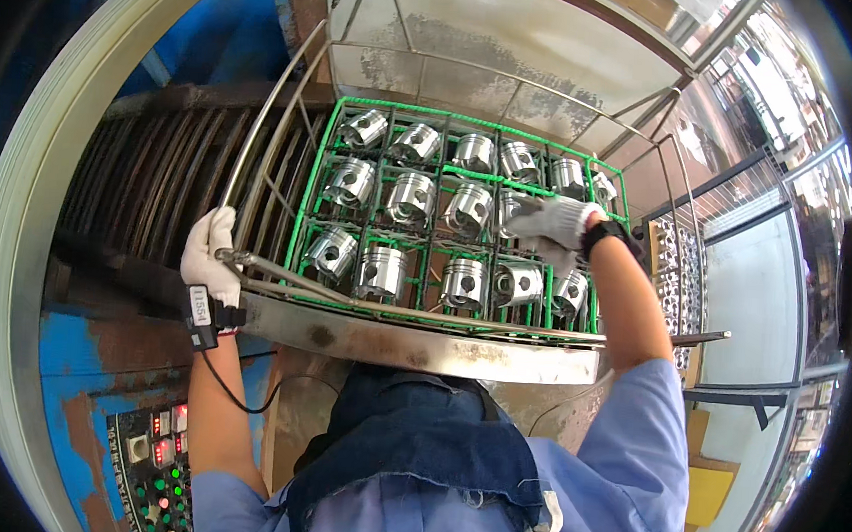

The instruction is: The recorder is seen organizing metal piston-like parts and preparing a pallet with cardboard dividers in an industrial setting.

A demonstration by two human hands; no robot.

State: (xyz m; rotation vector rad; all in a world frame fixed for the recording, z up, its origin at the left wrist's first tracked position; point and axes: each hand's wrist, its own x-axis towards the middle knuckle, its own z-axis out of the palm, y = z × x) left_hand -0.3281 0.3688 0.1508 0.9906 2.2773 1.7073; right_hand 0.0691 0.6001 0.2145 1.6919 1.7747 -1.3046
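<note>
Rows of shiny metal pistons [412, 200] stand in a wire basket [303, 223] with green-coated dividers. A steel rail frame [376, 305] surrounds the basket. My left hand [211, 262], in a white glove, is closed around the frame at its near left corner. Above the right part of the basket is my right hand [555, 227], in a grey-white glove. Its fingers point left and stand apart from the thumb, slightly blurred. They partly cover a piston [511, 209] in the middle row; whether they touch it is hard to see.
Dark slatted rollers [151, 179] lie left of the basket. A control panel [155, 464] with lit buttons is at the lower left. More pistons fill a rack [674, 279] at the right. A metal ledge [422, 348] runs between me and the basket.
</note>
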